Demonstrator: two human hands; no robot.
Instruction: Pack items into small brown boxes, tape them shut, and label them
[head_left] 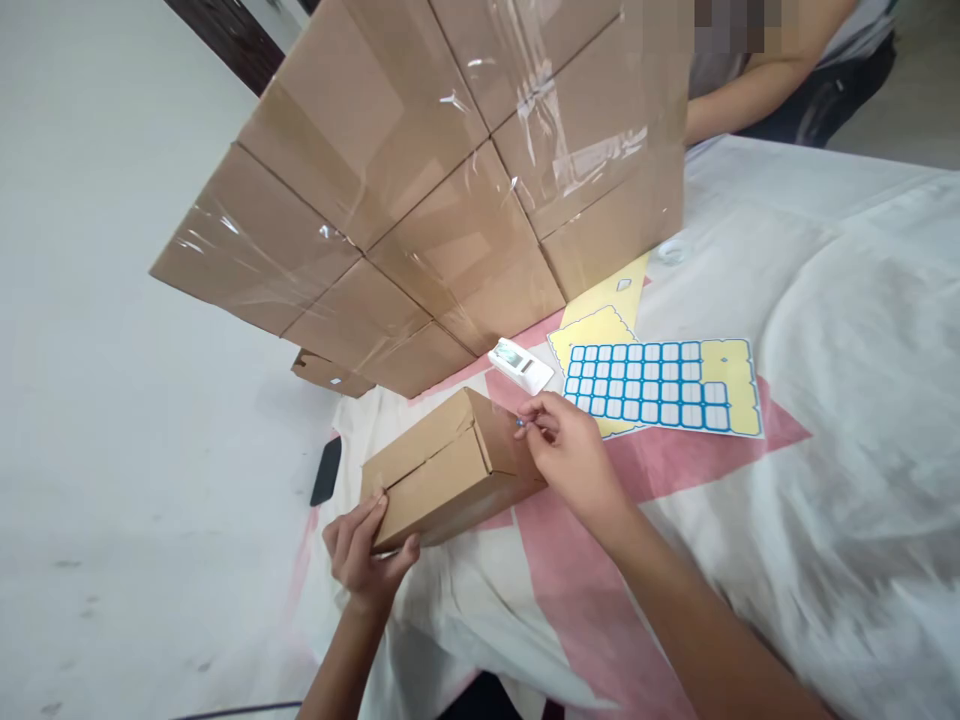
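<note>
A small cardboard box [442,465] lies on the cloth-covered table, its top seam facing up. My left hand [364,550] grips the box's left end, fingers on the top and thumb against the near side. At the opposite end, my right hand [559,440] is closed in a pinch on a small blue-edged sticker [520,423], mostly hidden by the fingers. It is close to the box's right face; whether the sticker touches the cardboard I cannot tell. Just beyond the right hand lies a sheet of blue-bordered stickers [645,385], with some bare yellow backing at its right end.
A wall of stacked, taped cardboard boxes [450,190] rises behind. A white handheld device [521,365] lies before it, near yellow backing sheets [600,325] and a tape roll [671,252]. A black flat object [325,472] is at the left edge. Another person's arm [757,90] shows at back right.
</note>
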